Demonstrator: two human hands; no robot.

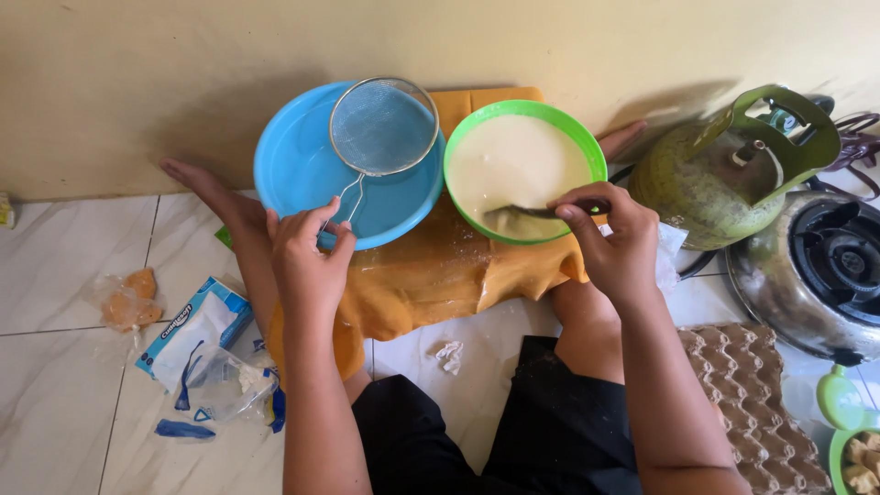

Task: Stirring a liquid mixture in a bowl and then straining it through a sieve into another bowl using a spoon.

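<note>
Head camera looks down on a person seated on a tiled floor (64, 275) with legs spread around two bowls. Their right hand (616, 240) is closed around the handle of a dark spoon (536, 213), whose bowl end dips into pale, creamy batter (518, 165) filling a green bowl (458, 197). Their left hand (307, 257) pinches the thin wire handle of a round mesh strainer (383, 126), fingers curled shut on it. That strainer rests across the rim of a blue bowl (298, 170), which sits just left of the green one, the two rims touching or nearly so. Both bowls stand on an orange cloth (440, 275) spread on the floor, close to a cream wall (458, 46).

Further out on the left, an opened blue and white flour packet (194, 325) lies on the tiles beside a crumpled clear plastic bag (225, 385), and a small bag holding orange-brown pieces (128, 301) lies nearer the wall. A bit of crumpled white paper (449, 356) sits between the knees. On the right stand a green gas cylinder (706, 183) and a single-burner steel stove (820, 270), with a brown cardboard egg tray (752, 394) in front of them. A small green container (848, 431) with pale chunks shows at the lower right corner.
</note>
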